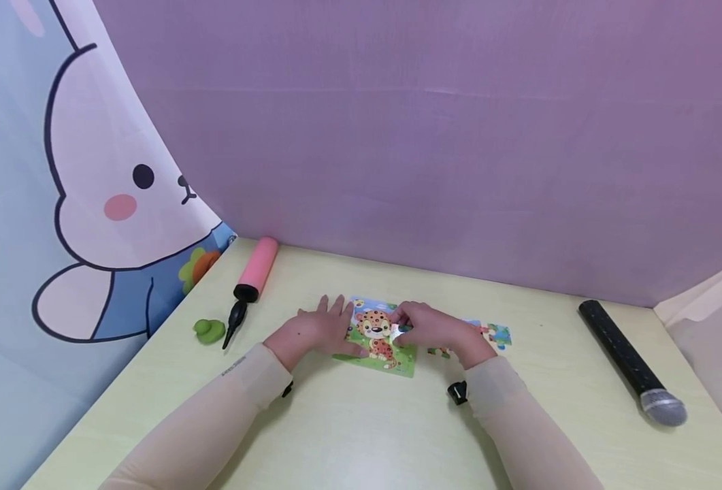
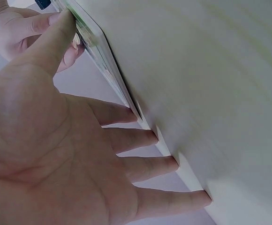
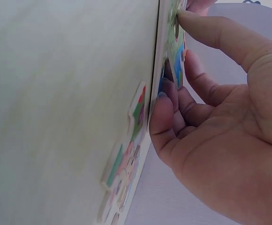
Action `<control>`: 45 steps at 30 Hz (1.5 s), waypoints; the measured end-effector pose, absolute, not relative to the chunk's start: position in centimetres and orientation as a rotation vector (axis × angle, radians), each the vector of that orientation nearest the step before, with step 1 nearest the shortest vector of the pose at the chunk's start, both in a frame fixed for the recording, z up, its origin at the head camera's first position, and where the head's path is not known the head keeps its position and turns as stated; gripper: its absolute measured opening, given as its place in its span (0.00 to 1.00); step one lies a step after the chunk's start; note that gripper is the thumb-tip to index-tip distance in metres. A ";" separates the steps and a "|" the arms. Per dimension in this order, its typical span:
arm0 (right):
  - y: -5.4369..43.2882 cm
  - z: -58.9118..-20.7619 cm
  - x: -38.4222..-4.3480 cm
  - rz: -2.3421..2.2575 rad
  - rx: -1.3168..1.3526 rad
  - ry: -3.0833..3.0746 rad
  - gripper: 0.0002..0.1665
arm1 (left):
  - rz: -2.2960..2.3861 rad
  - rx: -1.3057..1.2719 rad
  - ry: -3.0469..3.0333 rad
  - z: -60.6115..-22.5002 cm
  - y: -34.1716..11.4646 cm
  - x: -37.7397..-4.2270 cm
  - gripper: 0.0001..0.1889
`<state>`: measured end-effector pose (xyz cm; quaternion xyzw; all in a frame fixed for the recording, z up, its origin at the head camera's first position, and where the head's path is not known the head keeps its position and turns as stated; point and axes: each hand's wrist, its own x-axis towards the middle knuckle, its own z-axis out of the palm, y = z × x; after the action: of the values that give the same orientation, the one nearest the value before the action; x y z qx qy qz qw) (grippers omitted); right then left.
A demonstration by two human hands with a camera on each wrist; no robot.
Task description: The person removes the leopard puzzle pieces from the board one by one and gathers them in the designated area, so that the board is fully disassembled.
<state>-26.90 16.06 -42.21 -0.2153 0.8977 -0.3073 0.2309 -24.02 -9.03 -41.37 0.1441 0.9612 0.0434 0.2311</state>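
Observation:
A jigsaw board [image 1: 361,357] with a spotted leopard cub picture lies flat on the table. My left hand [image 1: 322,331] rests at its left side, fingers spread straight onto the table and the thumb pressing the board's edge [image 2: 96,35]. From the right, my right hand [image 1: 433,329] pinches a small puzzle piece [image 3: 178,63] between thumb and fingers. That piece is tilted up over the board's right part. Loose puzzle pieces [image 1: 499,335] lie right of the board, partly hidden under the right wrist; in the right wrist view, several pieces [image 3: 138,115] lie on the table.
A pink and black hand pump [image 1: 258,269] lies at the back left, with a small green toy duck [image 1: 209,331] beside its nozzle. A black microphone [image 1: 624,354] lies at the right. A purple cloth [image 1: 422,150] hangs behind the table.

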 end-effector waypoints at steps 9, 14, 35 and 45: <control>16.1 -42.1 -26.9 -0.880 -0.617 2.438 0.21 | 0.112 0.398 2.641 -41.3 -9.1 -24.1 0.62; 16.1 -42.0 -26.6 -0.891 -0.613 2.437 0.21 | 0.121 0.404 2.640 -41.1 -9.0 -23.9 0.62; 16.4 -41.7 -26.1 -0.960 -0.751 2.401 0.10 | 0.112 0.406 2.647 -41.2 -8.8 -23.9 0.61; 16.6 -41.6 -25.9 -0.963 -0.800 2.403 0.07 | 0.122 0.402 2.650 -41.2 -8.9 -24.0 0.61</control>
<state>-25.94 16.61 -41.59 -0.2883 0.8662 -0.3473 0.2143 -23.98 -8.92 -41.19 0.1457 0.9619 0.0441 0.2271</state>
